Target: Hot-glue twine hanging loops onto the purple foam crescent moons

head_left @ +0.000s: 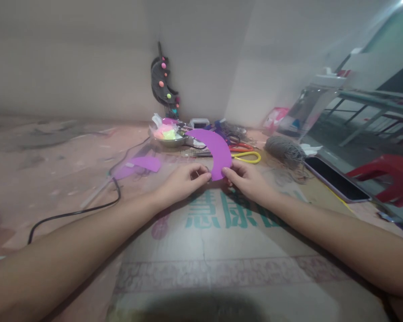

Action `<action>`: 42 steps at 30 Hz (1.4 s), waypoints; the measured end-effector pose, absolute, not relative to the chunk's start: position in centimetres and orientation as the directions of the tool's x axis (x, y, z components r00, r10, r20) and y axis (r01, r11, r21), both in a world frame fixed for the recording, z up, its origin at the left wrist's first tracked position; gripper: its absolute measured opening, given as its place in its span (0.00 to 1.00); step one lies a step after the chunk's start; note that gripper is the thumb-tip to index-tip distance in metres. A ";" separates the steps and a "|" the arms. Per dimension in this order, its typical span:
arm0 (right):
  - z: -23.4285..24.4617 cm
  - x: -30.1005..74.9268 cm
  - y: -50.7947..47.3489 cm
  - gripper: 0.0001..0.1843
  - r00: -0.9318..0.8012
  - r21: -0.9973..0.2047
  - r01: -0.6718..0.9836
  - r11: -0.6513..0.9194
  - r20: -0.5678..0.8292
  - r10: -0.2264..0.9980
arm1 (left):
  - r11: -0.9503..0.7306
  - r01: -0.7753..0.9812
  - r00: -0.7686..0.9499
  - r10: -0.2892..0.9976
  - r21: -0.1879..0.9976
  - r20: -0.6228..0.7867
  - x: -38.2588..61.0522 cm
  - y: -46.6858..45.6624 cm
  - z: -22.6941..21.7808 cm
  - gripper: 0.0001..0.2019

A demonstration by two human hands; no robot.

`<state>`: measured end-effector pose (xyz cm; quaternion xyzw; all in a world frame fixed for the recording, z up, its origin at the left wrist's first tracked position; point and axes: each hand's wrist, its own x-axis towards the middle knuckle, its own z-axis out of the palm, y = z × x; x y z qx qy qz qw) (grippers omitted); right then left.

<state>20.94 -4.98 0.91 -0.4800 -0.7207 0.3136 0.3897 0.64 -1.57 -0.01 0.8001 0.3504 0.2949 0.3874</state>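
A purple crescent-shaped cutout [220,151], thin and flat like paper or foam sheet, is held up over the cardboard. My left hand [190,179] pinches its lower end from the left, thumb and fingers together. On the other side, my right hand [245,176] grips the lower right edge between thumb and fingers. Behind the cutout lie yellow-handled scissors [250,157], partly hidden by it. Purple scraps [144,164] rest on the table to the left of my left hand.
Printed cardboard [201,273] lies under my forearms. A bowl [169,141] of colourful packets stands at the back, below a decorated grey crescent [161,82]. Grey yarn [284,150], a phone [336,179] and a clear bottle [317,105] are on the right. A black cable [70,213] crosses the left.
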 end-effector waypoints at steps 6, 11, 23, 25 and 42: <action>0.9 21.0 -5.0 0.13 -0.222 -0.815 0.464 0.346 0.272 0.936 | -0.451 0.310 0.585 0.784 0.837 0.206 0.6 -1.6 0.0 0.14; 0.9 21.0 -4.8 0.13 -0.193 -0.863 0.405 0.301 0.241 0.951 | -0.408 0.243 0.583 0.787 0.880 0.204 0.5 -1.5 -0.1 0.17; 1.4 20.8 -5.2 0.14 -0.133 -0.896 0.382 0.228 0.191 0.973 | -0.222 0.202 0.349 0.926 0.954 0.142 0.1 -0.7 0.1 0.14; 1.4 20.8 -5.2 0.14 -0.130 -0.900 0.375 0.223 0.187 0.974 | -0.262 0.233 0.351 0.921 0.937 0.170 0.0 -0.7 0.0 0.15; 0.7 21.2 -4.8 0.15 -0.167 -0.888 0.374 0.268 0.220 0.961 | -0.487 0.375 0.580 0.787 0.789 0.210 0.5 -1.6 0.8 0.12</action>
